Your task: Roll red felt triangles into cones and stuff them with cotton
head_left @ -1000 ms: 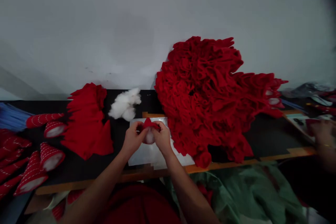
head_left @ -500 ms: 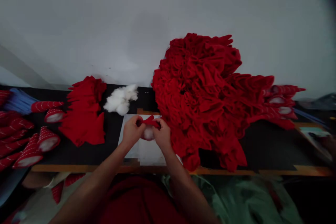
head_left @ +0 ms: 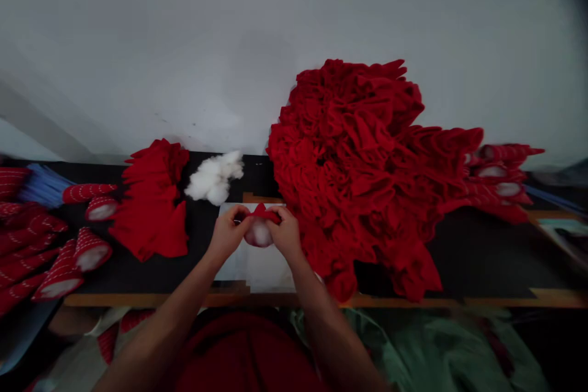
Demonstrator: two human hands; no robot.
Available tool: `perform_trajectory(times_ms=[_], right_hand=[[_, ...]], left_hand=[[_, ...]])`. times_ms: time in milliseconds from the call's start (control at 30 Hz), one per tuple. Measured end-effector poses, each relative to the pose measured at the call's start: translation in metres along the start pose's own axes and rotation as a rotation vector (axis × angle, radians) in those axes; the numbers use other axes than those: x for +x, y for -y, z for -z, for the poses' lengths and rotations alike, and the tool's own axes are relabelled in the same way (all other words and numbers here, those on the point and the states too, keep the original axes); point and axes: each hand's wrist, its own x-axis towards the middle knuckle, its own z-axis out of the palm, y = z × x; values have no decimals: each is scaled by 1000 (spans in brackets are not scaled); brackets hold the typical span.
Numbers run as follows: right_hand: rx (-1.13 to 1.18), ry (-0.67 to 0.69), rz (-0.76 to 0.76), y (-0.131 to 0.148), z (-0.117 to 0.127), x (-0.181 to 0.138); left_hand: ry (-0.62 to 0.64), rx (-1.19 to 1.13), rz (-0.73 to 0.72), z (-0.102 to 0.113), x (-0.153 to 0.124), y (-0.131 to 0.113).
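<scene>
left hand (head_left: 226, 234) shifted, white sheet (head_left: 255, 272), black table (head_left: 482, 251), pale wall (head_left: 184, 43)

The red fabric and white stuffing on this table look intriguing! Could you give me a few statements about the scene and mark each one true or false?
1. The left hand and right hand pinch a small red fabric piece above a white stuffing ball. True.
2. The hands work above a white sheet. True.
3. The loose white stuffing lies on that sheet. False: it lies on the black table top, beyond the sheet.
4. The big heap of red fabric lies left of the hands. False: it lies to their right, against the wall.
5. Red cones with white stitching lie at the table's left side. True.
</scene>
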Motion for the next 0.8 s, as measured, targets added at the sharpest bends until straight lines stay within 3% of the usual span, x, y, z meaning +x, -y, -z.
perform_trajectory(times_ms=[233, 400, 567, 800], right_hand=[[135, -135, -185, 5, -23, -12], [190, -127, -225, 12, -37, -25], [278, 107, -176, 23, -35, -34], [-75, -106, -220, 21, -51, -37]], left_hand=[[48, -277, 276, 2, -18, 10], [-147, -107, 149, 1, -16, 30], [-197, -37, 75, 12, -12, 33], [-46, -53, 3, 26, -18, 33]])
